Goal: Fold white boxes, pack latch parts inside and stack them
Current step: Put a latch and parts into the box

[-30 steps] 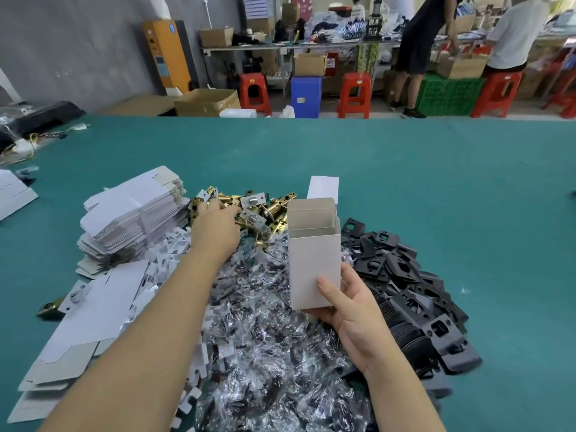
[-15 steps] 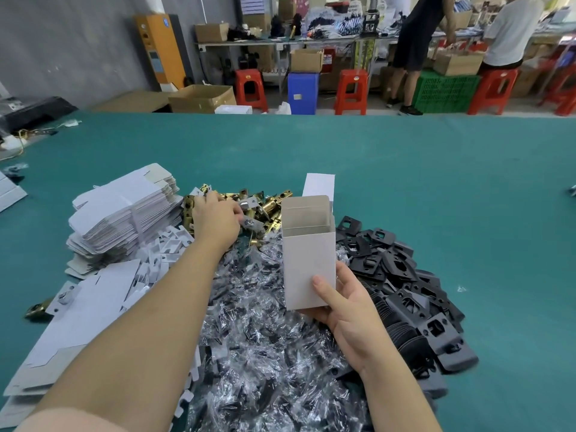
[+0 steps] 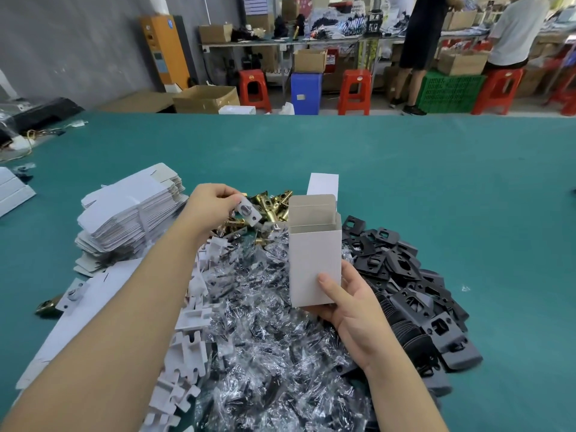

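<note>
My right hand (image 3: 349, 310) holds a folded white box (image 3: 313, 254) upright by its lower end, top flap open, above a heap of small clear plastic bags (image 3: 265, 322). My left hand (image 3: 212, 207) pinches a latch part (image 3: 247, 212) with a pale faceplate, lifted just above the pile of brass latch parts (image 3: 271, 207) to the left of the box opening. A stack of flat unfolded white boxes (image 3: 124, 216) lies at the left. A closed white box (image 3: 322, 183) stands behind the held one.
Black plastic plates (image 3: 405, 275) are heaped at the right of the bags, white plastic pieces (image 3: 190, 353) at their left. Flat cartons (image 3: 78, 310) lie near the left front with a latch (image 3: 50, 307) beside them. The green table (image 3: 436, 182) stretches beyond; people work at far benches.
My left hand has closed on a latch part in the brass pile and lifted it up and slightly toward the box. My right hand keeps the box upright, almost unmoved.
</note>
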The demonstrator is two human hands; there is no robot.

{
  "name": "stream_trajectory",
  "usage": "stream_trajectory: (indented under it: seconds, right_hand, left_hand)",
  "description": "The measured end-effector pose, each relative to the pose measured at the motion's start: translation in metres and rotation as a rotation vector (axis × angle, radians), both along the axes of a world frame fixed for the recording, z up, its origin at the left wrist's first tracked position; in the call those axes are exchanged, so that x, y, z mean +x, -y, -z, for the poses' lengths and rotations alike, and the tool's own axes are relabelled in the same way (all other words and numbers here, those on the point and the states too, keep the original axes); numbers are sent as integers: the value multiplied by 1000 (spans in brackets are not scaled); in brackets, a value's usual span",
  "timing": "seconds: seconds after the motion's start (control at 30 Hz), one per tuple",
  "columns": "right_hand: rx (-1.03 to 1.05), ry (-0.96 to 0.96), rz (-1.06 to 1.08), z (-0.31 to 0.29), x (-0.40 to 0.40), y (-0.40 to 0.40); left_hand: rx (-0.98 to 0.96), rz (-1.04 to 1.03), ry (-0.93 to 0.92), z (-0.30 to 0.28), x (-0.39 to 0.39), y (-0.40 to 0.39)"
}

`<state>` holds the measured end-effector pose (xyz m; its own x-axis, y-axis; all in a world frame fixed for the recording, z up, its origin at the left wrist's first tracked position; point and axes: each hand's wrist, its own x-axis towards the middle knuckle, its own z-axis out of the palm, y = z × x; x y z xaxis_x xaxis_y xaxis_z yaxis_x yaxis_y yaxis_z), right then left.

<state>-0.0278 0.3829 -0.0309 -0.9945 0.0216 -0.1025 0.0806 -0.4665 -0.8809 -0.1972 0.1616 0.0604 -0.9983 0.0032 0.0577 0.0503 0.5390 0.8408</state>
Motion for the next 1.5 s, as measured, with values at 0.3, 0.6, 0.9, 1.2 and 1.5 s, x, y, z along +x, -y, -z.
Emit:
stream_trajectory:
  seconds: [0.3, 0.6, 0.9, 1.2, 1.5]
  right_hand:
    - [-14, 6, 22, 4, -1, -1]
    - [-45, 12, 25, 4, -2, 0]
    - [-51, 6, 23, 3, -3, 0]
    - [-64, 1, 27, 2, -2, 0]
    - [12, -6, -5, -2, 2, 3]
  left_hand:
    - [-353, 546, 136, 10, 55, 6]
    - [-604, 503, 190, 12, 41, -14]
    - [-742, 390, 132, 28, 30, -45]
    - [-553, 343, 48, -31, 56, -3]
    - [163, 266, -291, -103, 98, 12]
